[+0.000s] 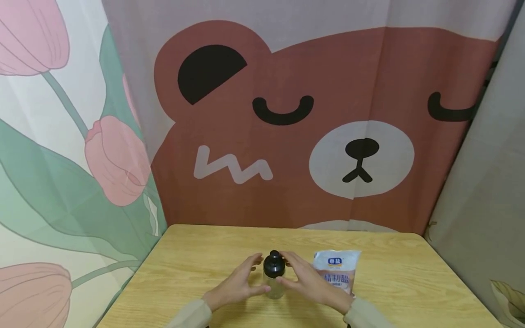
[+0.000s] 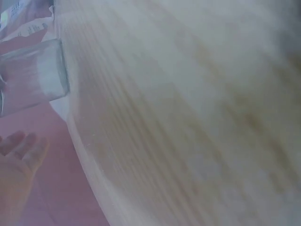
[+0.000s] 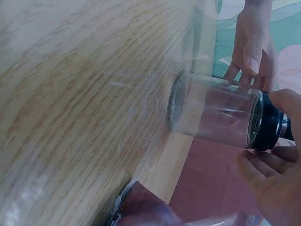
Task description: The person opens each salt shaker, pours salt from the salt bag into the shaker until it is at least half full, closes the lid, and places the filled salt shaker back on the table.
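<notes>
A clear glass bottle (image 1: pixel 275 290) with a black cap (image 1: pixel 274 265) stands upright on the table between both hands; its see-through body (image 3: pixel 216 110) shows plainly in the right wrist view. My right hand (image 1: pixel 310 281) holds it near the top, thumb on one side of the cap and fingers (image 3: pixel 254 172) curled at the other. On the bottle's left side, my left hand (image 1: pixel 238 284) is spread, thumb tip close to the glass and fingers apart from the cap. The left wrist view catches only part of that hand (image 2: pixel 19 162) beside the glass.
Just right of the bottle is a bag of salt (image 1: pixel 337 263), partly behind my right hand; its lower corner (image 3: pixel 148 205) appears in the right wrist view. The wooden table (image 1: pixel 197 255) ends at a bear-print curtain (image 1: pixel 287 155), with a tulip-print curtain (image 1: pixel 119 159) at left.
</notes>
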`<state>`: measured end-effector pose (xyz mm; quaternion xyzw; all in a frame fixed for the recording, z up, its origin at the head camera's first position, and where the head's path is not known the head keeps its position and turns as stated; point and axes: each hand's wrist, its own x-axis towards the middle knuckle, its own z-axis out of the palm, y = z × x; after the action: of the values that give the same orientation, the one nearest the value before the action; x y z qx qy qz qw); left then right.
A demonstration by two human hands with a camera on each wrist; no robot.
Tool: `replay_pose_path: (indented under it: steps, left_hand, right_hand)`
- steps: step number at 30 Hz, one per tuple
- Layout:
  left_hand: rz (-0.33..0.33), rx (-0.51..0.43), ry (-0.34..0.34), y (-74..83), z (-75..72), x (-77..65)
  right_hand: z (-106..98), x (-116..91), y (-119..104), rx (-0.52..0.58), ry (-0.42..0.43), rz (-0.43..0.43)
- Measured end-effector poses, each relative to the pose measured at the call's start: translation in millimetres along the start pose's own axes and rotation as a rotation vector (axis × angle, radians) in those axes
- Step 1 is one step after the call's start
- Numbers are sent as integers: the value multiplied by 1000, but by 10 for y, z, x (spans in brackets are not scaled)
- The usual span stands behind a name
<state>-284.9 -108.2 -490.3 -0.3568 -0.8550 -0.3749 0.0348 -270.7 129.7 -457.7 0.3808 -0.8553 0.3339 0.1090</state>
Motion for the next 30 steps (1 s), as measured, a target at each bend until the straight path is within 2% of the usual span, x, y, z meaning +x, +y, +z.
replay_pose_path:
  steps: [6, 16, 24, 30]
  left_hand:
    - [-14, -1, -27, 14, 19, 21]
    - [-9, -36, -20, -5, 84, 69]
    - [-15, -31, -46, 8, 112, 118]
    - [1, -28, -49, 22, 140, 132]
  right_hand:
    - [10, 22, -5, -24, 2, -4]
    - [5, 58, -16, -53, -3, -2]
    - [9, 90, -30, -61, 17, -70]
    - [29, 93, -21, -52, 21, -76]
